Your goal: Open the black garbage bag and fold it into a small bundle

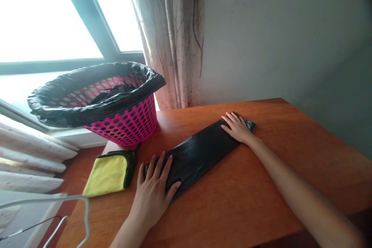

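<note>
A black plastic bag (200, 151), folded into a long flat strip, lies slantwise across the wooden table. My left hand (154, 190) rests on its near left end with the fingers spread. At the far right end, my right hand (236, 127) presses flat on the plastic, fingers stretched out. Neither hand grips anything. To the left of my left hand is a folded yellow cloth (107, 174) with a dark edge.
A pink perforated basket (128, 124) lined with a black bag (87, 114) stands at the table's back left, near the window and curtain (177, 46). A white cable (85, 217) hangs at the lower left. The wooden table (290, 155) meets a grey wall behind.
</note>
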Action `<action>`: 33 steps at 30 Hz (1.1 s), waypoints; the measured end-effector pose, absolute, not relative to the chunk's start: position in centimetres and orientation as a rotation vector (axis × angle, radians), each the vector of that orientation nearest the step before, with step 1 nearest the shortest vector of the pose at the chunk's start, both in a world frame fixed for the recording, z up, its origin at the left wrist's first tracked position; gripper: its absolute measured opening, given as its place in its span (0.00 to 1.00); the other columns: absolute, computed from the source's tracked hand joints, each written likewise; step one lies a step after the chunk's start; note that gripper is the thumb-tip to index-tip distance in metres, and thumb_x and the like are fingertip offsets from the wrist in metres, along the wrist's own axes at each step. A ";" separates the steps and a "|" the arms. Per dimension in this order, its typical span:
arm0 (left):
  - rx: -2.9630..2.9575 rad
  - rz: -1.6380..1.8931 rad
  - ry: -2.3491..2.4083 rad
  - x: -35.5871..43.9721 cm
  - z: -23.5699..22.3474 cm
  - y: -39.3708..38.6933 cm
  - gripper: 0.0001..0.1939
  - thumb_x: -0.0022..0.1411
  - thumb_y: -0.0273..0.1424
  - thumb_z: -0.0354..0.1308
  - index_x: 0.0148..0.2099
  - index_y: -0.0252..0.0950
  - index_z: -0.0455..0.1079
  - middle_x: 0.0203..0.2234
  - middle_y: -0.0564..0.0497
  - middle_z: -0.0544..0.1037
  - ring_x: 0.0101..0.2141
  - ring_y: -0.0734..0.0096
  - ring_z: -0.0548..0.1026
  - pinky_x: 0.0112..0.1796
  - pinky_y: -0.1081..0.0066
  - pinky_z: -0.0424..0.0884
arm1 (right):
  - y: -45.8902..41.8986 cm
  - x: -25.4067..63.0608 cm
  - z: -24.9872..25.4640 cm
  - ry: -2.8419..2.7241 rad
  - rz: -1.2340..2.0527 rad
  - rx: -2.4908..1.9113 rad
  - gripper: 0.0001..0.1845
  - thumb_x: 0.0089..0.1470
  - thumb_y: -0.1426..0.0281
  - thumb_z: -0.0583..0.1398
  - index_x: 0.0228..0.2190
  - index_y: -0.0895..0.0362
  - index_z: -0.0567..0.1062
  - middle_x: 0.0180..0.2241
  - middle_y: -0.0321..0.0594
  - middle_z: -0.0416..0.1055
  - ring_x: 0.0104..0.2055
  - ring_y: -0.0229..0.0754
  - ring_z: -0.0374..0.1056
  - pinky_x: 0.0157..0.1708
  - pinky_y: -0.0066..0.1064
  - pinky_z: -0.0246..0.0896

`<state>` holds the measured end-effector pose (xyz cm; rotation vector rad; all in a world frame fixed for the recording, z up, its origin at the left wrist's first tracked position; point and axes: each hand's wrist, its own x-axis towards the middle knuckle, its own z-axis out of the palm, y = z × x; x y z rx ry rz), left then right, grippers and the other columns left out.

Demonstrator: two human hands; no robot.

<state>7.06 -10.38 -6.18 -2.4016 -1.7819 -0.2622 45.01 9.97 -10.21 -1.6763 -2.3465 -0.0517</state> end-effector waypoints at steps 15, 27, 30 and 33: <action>-2.935 -0.177 -1.270 14.3 1.2 -4.2 0.23 0.69 0.35 0.49 0.65 0.43 0.62 0.66 0.46 0.60 0.64 0.51 0.58 0.62 0.47 0.56 | 9.5 50.3 -5.0 -1.590 0.216 -2.388 0.27 0.57 0.49 0.55 0.45 0.56 0.77 0.42 0.54 0.78 0.47 0.58 0.73 0.42 0.43 0.65; -2.933 -0.062 -1.237 15.9 -1.3 -3.0 0.21 0.69 0.34 0.49 0.63 0.40 0.62 0.60 0.42 0.65 0.60 0.54 0.63 0.61 0.51 0.56 | 9.4 51.0 -5.5 -1.477 0.808 -1.743 0.15 0.48 0.60 0.60 0.33 0.58 0.77 0.34 0.41 0.78 0.35 0.44 0.73 0.32 0.29 0.64; -2.916 -0.060 -1.236 16.3 -1.2 -3.1 0.21 0.69 0.35 0.50 0.62 0.40 0.62 0.59 0.42 0.66 0.59 0.54 0.64 0.60 0.52 0.56 | 8.9 50.0 -3.2 -1.414 0.685 -1.555 0.17 0.47 0.60 0.62 0.35 0.58 0.78 0.34 0.40 0.78 0.35 0.44 0.72 0.34 0.30 0.64; -2.878 -0.055 -1.238 16.8 -1.2 -3.1 0.21 0.68 0.36 0.52 0.61 0.39 0.63 0.55 0.41 0.68 0.57 0.52 0.65 0.58 0.51 0.57 | 7.9 48.1 0.9 -1.528 0.433 -1.532 0.15 0.49 0.60 0.62 0.33 0.58 0.78 0.31 0.38 0.77 0.33 0.43 0.70 0.33 0.29 0.61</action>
